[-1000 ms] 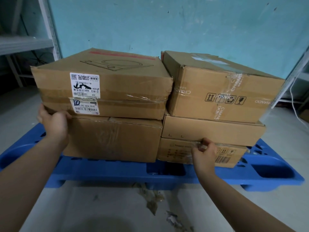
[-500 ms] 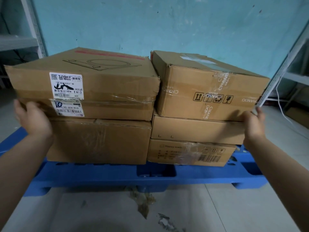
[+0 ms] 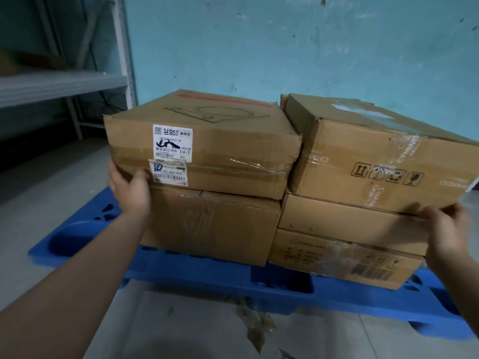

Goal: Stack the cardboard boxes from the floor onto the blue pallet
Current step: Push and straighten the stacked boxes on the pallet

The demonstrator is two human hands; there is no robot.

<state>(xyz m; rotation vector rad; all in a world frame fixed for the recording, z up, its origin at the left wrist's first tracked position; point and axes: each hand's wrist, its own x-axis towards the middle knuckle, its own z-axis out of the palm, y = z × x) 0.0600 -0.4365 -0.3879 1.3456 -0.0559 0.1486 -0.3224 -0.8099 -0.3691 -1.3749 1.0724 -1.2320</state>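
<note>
The left hand (image 3: 131, 189) clasps a corner of the labelled box (image 3: 207, 151); the right hand (image 3: 447, 229) grips the taped box (image 3: 363, 161), fingertips hidden.

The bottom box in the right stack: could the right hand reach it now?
Probably yes: the bottom box shows a bare front just below the right hand, though the middle box rests on it.

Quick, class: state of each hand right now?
Left hand: grips the labelled box at its lower left corner.
Right hand: grips the CHANDO box by its bottom edge.
</note>
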